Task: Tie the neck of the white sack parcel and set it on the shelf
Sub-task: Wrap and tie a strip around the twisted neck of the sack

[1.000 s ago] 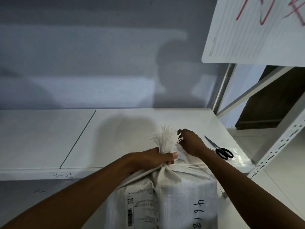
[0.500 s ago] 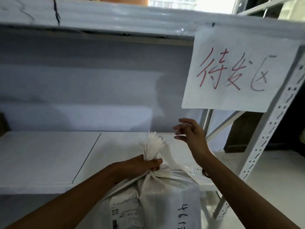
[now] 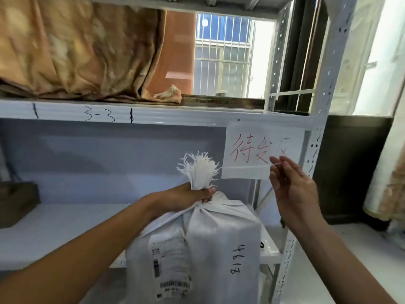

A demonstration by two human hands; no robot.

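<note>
Nearest the camera, the white sack parcel (image 3: 197,249) stands upright at the front of the lower shelf (image 3: 54,229), its shipping label and the handwritten number facing the viewer. Whether its base rests on the shelf board or hangs just in front of the edge cannot be told. Its long axis runs straight up, and the gathered neck (image 3: 202,185) sits at the very top, ending in a frayed white tuft. The left hand (image 3: 188,197) is wrapped tightly around that neck just below the tuft, bearing the bundle closed. The right hand (image 3: 293,189) hovers up and to the right of the neck, apart from it, fingers loosely curled, with what looks like a thin white strand (image 3: 277,164) pinched between thumb and forefinger. So the neck lies down and to the left of the right hand, and the strand likely has to cross that gap and wrap around the neck above the left fist. Behind, a paper sign (image 3: 247,172) with red writing hangs from the upper shelf's edge, with folded brown cloth (image 3: 76,51) stored above.
</note>
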